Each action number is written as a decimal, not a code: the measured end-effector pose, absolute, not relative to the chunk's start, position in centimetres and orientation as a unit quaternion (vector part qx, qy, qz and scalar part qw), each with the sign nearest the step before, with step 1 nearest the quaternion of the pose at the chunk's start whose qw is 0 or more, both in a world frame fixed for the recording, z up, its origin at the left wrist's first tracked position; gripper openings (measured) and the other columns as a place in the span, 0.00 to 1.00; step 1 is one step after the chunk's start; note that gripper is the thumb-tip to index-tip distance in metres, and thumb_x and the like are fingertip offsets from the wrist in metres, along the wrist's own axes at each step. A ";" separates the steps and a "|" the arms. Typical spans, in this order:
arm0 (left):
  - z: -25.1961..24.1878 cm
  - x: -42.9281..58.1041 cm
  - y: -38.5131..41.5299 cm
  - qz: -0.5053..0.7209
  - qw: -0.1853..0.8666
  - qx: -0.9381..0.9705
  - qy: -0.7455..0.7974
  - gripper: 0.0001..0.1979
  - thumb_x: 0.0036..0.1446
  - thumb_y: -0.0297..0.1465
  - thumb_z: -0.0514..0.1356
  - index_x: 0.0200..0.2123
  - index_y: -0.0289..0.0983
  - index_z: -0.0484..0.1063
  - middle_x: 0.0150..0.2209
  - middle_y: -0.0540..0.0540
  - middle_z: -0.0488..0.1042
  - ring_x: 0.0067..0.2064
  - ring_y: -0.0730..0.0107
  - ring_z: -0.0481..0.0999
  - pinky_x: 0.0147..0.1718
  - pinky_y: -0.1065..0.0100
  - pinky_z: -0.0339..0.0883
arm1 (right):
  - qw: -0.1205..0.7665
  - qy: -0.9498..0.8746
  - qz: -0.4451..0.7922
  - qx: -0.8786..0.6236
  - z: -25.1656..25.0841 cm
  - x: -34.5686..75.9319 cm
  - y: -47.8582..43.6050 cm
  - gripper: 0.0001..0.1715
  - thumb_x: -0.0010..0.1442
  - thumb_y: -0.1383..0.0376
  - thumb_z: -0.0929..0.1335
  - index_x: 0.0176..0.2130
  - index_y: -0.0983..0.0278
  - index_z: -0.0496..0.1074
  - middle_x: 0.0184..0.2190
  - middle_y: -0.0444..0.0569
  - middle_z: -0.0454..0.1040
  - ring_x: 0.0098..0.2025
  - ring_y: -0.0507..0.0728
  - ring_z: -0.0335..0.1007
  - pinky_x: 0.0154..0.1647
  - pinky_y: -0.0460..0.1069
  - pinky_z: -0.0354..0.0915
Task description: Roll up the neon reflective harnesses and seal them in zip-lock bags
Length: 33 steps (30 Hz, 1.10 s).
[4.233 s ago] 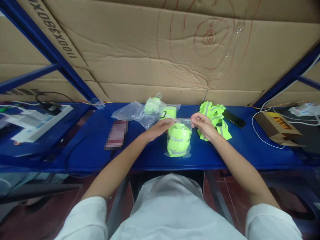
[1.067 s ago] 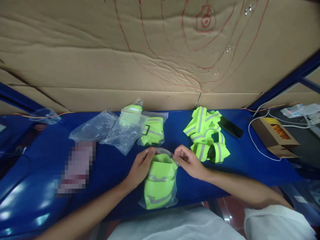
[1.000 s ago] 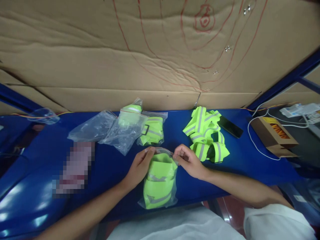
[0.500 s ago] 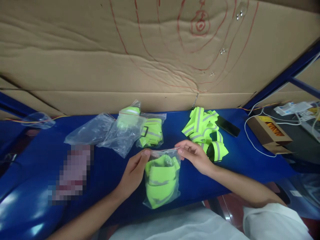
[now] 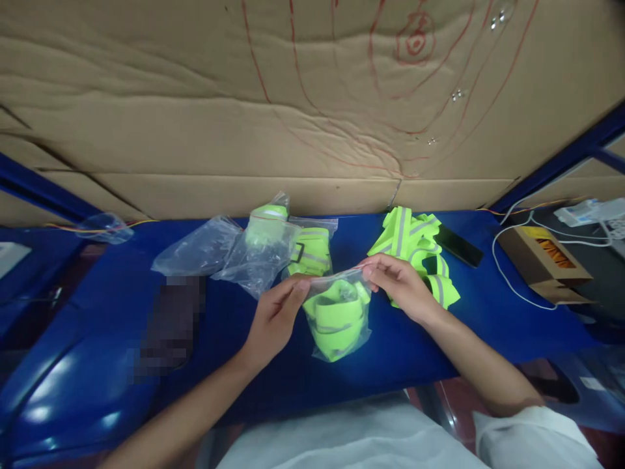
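A clear plastic bag (image 5: pixel 338 319) with a coiled neon-yellow reflective strap inside hangs between my hands over the blue table. My left hand (image 5: pixel 279 312) pinches the top left corner of its opening. The top right corner is pinched by my right hand (image 5: pixel 398 283). Behind it lies a bagged strap (image 5: pixel 312 251) with a black buckle, beside another bagged strap (image 5: pixel 266 225). Loose neon-yellow straps (image 5: pixel 407 238) with grey stripes are heaped beyond my right hand.
Clear plastic bags (image 5: pixel 198 247) lie at the left on the blue table (image 5: pixel 381 371). A black phone (image 5: pixel 459 246) rests beside the loose straps. An open cardboard box (image 5: pixel 547 264) and white cables are at the right. A cardboard panel (image 5: pixel 195 143) stands behind.
Both hands have lifted the held bag a little away from my body, and it now tilts, its right corner higher. The whole view has shifted, so the table's objects appear further right.
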State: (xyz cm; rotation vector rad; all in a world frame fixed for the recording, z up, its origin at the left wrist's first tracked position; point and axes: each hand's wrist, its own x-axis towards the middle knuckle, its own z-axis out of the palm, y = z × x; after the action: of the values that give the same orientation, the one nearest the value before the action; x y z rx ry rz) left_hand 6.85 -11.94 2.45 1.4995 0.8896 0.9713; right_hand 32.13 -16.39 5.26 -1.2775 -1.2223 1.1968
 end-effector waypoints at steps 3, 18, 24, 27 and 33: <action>2.7 6.5 -11.4 0.391 0.562 0.627 0.372 0.21 0.70 0.47 0.61 0.46 0.38 0.86 0.45 0.46 0.86 0.48 0.62 0.83 0.50 0.69 0.73 | 0.452 -0.524 0.477 -0.542 5.4 32.5 -16.5 0.19 0.64 0.49 0.75 0.40 0.63 0.79 0.29 0.44 0.74 0.29 0.50 0.68 0.31 0.46 0.65; 1.6 6.6 -11.1 0.399 0.628 0.515 0.426 0.24 0.55 0.52 0.72 0.37 0.35 0.86 0.37 0.43 0.86 0.40 0.59 0.83 0.43 0.65 0.77 | 0.471 -0.536 0.443 -0.543 4.2 31.9 -16.3 0.22 0.60 0.46 0.77 0.38 0.61 0.76 0.25 0.42 0.70 0.28 0.51 0.64 0.29 0.47 0.61; 2.0 6.4 -11.0 0.427 0.601 0.532 0.417 0.18 0.59 0.47 0.71 0.39 0.37 0.87 0.39 0.44 0.86 0.40 0.62 0.84 0.41 0.68 0.76 | 0.492 -0.491 0.489 -0.528 3.7 32.0 -16.4 0.18 0.62 0.50 0.77 0.37 0.62 0.77 0.25 0.42 0.72 0.28 0.51 0.66 0.31 0.47 0.63; 1.9 6.5 -10.9 0.439 0.609 0.524 0.403 0.17 0.61 0.46 0.70 0.39 0.37 0.86 0.38 0.44 0.86 0.41 0.62 0.84 0.43 0.67 0.76 | 0.491 -0.481 0.497 -0.529 3.2 31.9 -16.3 0.19 0.63 0.50 0.77 0.37 0.62 0.77 0.26 0.43 0.74 0.29 0.51 0.68 0.33 0.48 0.64; 1.7 7.0 -10.9 0.413 0.647 0.499 0.403 0.20 0.53 0.47 0.75 0.37 0.36 0.85 0.39 0.43 0.85 0.42 0.62 0.82 0.45 0.67 0.74 | 0.497 -0.511 0.419 -0.562 3.2 30.9 -16.5 0.24 0.62 0.44 0.75 0.33 0.61 0.73 0.26 0.44 0.73 0.28 0.52 0.64 0.30 0.48 0.62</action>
State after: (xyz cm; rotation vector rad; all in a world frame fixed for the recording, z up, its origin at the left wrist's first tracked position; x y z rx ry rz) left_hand 6.99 -10.91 1.69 1.1345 0.9178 0.9396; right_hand 30.93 -16.51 3.22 -1.3610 -1.2384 1.0135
